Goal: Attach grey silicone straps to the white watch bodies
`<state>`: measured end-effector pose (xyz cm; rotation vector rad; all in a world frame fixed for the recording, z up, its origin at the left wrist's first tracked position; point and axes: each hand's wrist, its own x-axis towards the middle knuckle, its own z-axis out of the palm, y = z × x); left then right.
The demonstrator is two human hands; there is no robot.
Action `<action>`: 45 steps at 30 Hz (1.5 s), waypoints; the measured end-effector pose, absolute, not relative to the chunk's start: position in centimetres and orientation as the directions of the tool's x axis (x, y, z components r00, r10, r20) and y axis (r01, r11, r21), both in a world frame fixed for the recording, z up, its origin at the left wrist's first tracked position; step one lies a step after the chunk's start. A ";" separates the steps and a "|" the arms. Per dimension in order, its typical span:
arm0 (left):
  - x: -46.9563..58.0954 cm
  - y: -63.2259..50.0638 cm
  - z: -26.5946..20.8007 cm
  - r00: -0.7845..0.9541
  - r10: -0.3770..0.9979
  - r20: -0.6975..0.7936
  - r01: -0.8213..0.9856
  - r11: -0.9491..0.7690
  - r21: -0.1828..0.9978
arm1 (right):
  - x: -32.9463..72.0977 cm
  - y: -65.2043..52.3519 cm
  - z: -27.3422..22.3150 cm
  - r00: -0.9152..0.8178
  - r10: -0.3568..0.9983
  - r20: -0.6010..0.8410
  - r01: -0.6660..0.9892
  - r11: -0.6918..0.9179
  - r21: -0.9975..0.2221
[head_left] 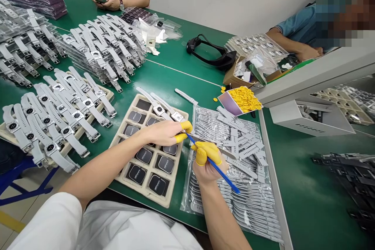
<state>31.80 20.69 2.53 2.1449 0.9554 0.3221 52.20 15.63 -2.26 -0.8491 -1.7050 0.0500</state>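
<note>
My left hand [165,132], with yellow finger cots, is closed in a pinch above the moulded tray [171,199]. A light grey watch strap [218,146] runs from these fingertips behind my right hand; what else the pinch covers is hidden. My right hand [209,160], also in yellow finger cots, grips a blue pry tool [224,174], its thin tip at the left fingertips. Square black watch pieces [157,184] sit in the tray's compartments. Two white-strapped watches [159,109] lie across the tray's far end.
Bagged grey straps [246,207] lie at right, loose straps on top. Behind them stands a box of yellow finger cots [244,99]. Finished-looking watches fill a tray [58,119] at left, with stacked trays [99,47] beyond. A black visor [211,52] and two people are farther back.
</note>
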 end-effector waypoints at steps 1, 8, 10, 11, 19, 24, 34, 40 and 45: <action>31.8 20.7 2.6 0.690 0.720 -0.071 0.533 -0.438 0.724 | 52.2 15.6 -2.3 -0.066 0.554 0.830 0.499 0.738 -0.454; 31.8 20.6 3.1 0.684 0.721 -0.107 0.559 -0.424 0.712 | 52.3 15.7 -2.4 -0.074 0.553 0.830 0.489 0.746 -0.453; 31.8 20.7 3.0 0.685 0.722 -0.098 0.553 -0.427 0.716 | 52.3 15.7 -2.4 -0.074 0.555 0.829 0.495 0.742 -0.452; 31.8 20.7 3.0 0.685 0.723 -0.095 0.550 -0.426 0.718 | 52.3 15.7 -2.4 -0.074 0.556 0.828 0.499 0.739 -0.452; 31.7 20.7 2.7 0.687 0.723 -0.075 0.532 -0.430 0.730 | 52.3 15.6 -2.3 -0.078 0.577 0.813 0.502 0.728 -0.468; 31.7 20.7 2.8 0.688 0.721 -0.079 0.545 -0.442 0.712 | 52.2 15.6 -2.4 -0.084 0.571 0.817 0.503 0.732 -0.460; 31.8 20.7 2.9 0.687 0.721 -0.087 0.548 -0.437 0.713 | 52.3 15.5 -2.6 -0.059 0.583 0.810 0.482 0.727 -0.489; 31.8 20.8 2.6 0.687 0.721 -0.085 0.543 -0.433 0.720 | 52.1 15.5 -2.4 -0.066 0.580 0.812 0.501 0.723 -0.476; 31.8 20.9 2.2 0.683 0.727 -0.071 0.540 -0.438 0.719 | 52.2 15.6 -2.3 -0.087 0.584 0.807 0.512 0.721 -0.466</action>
